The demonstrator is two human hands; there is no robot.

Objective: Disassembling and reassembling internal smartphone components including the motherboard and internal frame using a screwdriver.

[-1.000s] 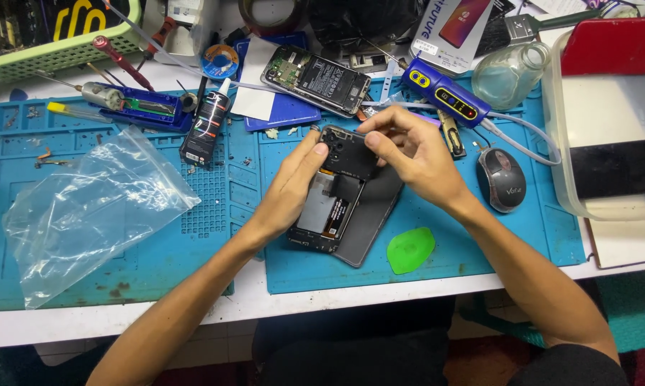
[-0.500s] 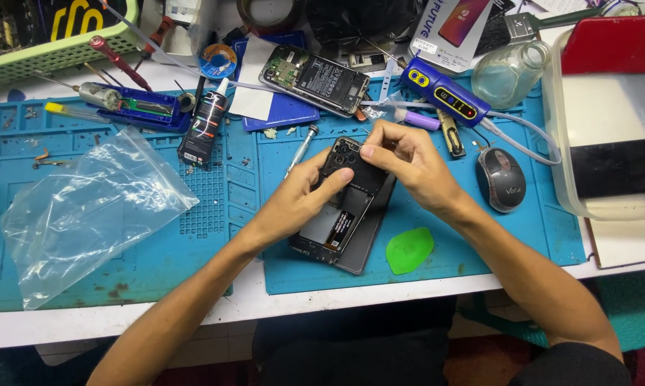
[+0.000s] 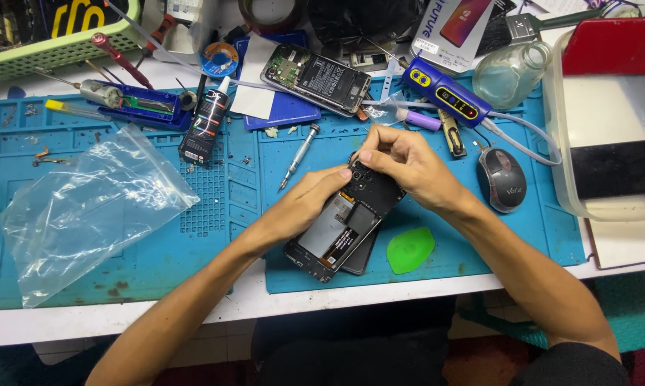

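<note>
**Head view: two hands work on an opened phone over a blue mat**

Head view shows a blue work mat (image 3: 194,236) covering most of the bench, largest thing in frame. At the right edge stands a clear plastic tub (image 3: 562,179) with a red lid above it. A crumpled clear bag (image 3: 86,207) lies at left of centre. A green basket (image 3: 58,50) fills the upper left corner. At top centre rests a second opened phone (image 3: 315,75), with a blue tool (image 3: 447,93) to its right and a grey mouse (image 3: 501,179) below that. A black glue bottle (image 3: 204,125) lies left of centre; a green pick (image 3: 410,250) and a small screwdriver (image 3: 297,156) lie beside the hands.

At centre, the opened phone (image 3: 340,232) sits tilted on the mat. The left hand (image 3: 301,207) grips its left edge from beneath, fingers curled. The right hand (image 3: 401,168) arches over the top end, fingertips pinched on the camera corner.
</note>
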